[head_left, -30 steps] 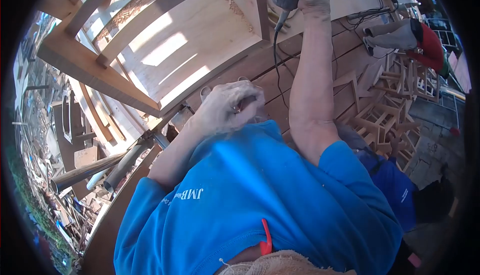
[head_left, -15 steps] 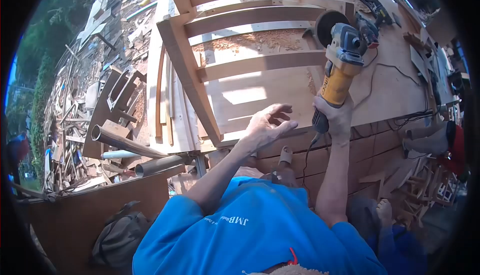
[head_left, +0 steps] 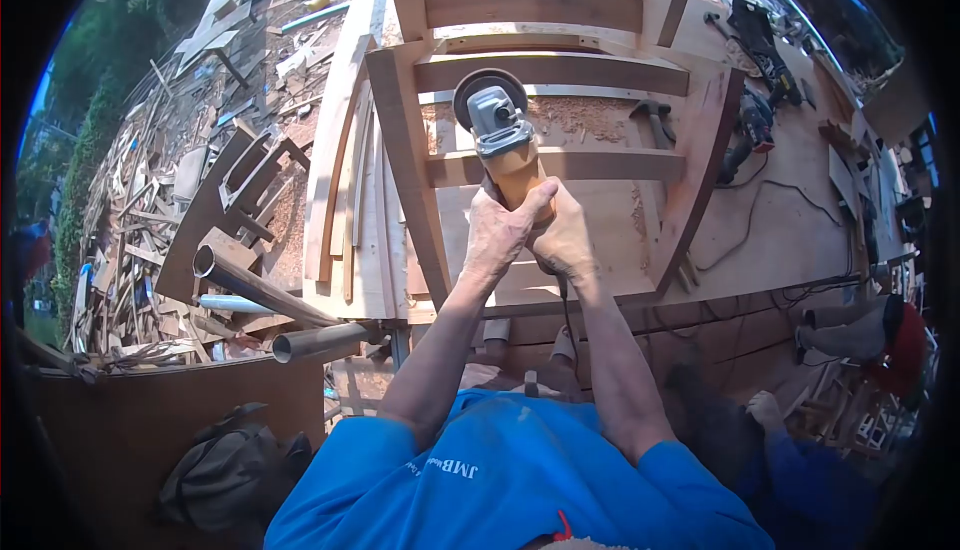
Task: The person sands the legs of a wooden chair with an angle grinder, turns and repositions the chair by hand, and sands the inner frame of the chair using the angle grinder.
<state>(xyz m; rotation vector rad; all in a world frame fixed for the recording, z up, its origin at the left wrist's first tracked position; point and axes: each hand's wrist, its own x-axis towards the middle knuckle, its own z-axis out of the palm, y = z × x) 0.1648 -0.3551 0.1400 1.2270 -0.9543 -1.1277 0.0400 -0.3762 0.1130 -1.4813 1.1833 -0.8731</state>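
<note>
A yellow and grey angle grinder (head_left: 512, 155) with a round disc points away from me above a wooden chair frame (head_left: 400, 140). Wrapped round the left side of its body is my left hand (head_left: 497, 238), closed. My right hand (head_left: 562, 240) grips the grinder's rear from the right, its thumb near the left hand. The disc (head_left: 489, 90) is close to one of the frame's curved crosspieces (head_left: 550, 74); I cannot tell whether they touch. From the grinder's back end a cord hangs down towards my body.
A hammer (head_left: 655, 122) lies inside the frame among wood shavings. Power tools (head_left: 757, 120) and a cord rest on the worktable (head_left: 770, 240) at right. Metal pipes (head_left: 270, 290) jut out at left, beside scattered wood scraps. Another person's hand (head_left: 766, 410) shows at lower right.
The grinder has moved left, from the frame's right side to over its crosspieces. My left hand, formerly empty and apart, now holds it too. The view has shifted slightly.
</note>
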